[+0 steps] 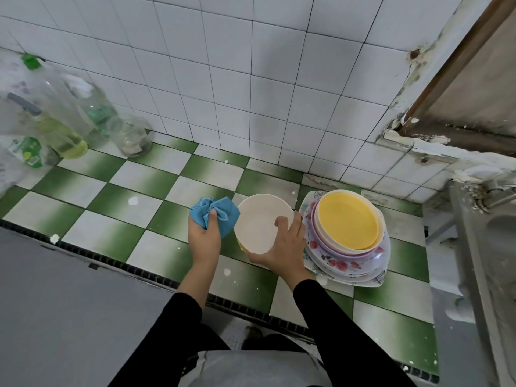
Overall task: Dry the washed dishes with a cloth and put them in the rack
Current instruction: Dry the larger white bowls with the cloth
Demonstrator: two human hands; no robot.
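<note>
My left hand grips a bunched blue cloth above the green-and-white tiled counter. Just to its right, my right hand holds a cream plate by its right rim, thumb on the inner face, the plate tilted toward me; a sliver of yellow shows beneath its lower left edge. The cloth sits close beside the plate's left rim. To the right stands a stack of dishes: a yellow bowl on top, nested in pale and floral plates over a white tray.
Clear plastic bottles and a glass jar stand at the back left against the white tiled wall. A metal sink edge lies at the far right. The counter's front edge runs diagonally below my arms.
</note>
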